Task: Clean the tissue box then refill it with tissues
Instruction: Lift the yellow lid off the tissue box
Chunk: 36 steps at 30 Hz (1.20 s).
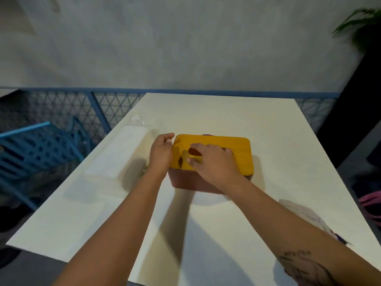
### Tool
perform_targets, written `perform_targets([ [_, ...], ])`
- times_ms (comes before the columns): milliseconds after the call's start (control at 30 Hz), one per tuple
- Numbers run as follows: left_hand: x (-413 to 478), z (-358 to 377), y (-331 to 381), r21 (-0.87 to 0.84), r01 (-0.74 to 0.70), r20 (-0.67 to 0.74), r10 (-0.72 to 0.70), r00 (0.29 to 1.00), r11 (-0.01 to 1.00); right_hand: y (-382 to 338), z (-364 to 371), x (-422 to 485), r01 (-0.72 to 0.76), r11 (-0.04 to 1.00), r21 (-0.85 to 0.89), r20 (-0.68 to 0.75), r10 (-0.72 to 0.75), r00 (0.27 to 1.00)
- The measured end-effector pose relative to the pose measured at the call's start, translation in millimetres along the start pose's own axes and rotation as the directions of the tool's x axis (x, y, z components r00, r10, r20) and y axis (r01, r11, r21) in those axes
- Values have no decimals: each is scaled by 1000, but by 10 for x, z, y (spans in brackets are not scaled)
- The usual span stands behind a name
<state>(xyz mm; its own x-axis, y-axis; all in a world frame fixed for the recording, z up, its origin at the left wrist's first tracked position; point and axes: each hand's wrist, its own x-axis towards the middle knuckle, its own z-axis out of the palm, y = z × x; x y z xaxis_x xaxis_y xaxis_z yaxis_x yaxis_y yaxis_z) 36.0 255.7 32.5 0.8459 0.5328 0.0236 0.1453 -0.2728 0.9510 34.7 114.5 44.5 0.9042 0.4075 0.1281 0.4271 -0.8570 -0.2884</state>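
Centrally on the white worktop (226, 112) sits the tissue box (185, 181), a reddish-brown tub closed by a yellow lid (241, 157), so whatever is inside is hidden. Your right hand (214, 162) lies on top of the lid, fingers loosely apart, thumb and forefinger on either side of a dark slot (193, 151). Your left hand (161, 153) meets the lid's left end with its fingers curled; whether they clamp it cannot be told. Just left of the box lies a clear-wrapped pack of white tissues (123, 149). A pale cloth (303, 213) rests beside your right forearm.
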Motion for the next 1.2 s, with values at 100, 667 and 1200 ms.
perform_targets([
  [100,62,-2,-36,-151,94,77,-83,994,984,-53,35,56,-58,997,53,22,57,998],
  [667,120,-12,-205,-515,217,164,-153,974,829,-197,19,197,-221,966,132,133,204,970],
  [1200,-32,455,663,186,-486,365,399,841,854,499,-651,-92,-140,966,219,-146,174,974],
])
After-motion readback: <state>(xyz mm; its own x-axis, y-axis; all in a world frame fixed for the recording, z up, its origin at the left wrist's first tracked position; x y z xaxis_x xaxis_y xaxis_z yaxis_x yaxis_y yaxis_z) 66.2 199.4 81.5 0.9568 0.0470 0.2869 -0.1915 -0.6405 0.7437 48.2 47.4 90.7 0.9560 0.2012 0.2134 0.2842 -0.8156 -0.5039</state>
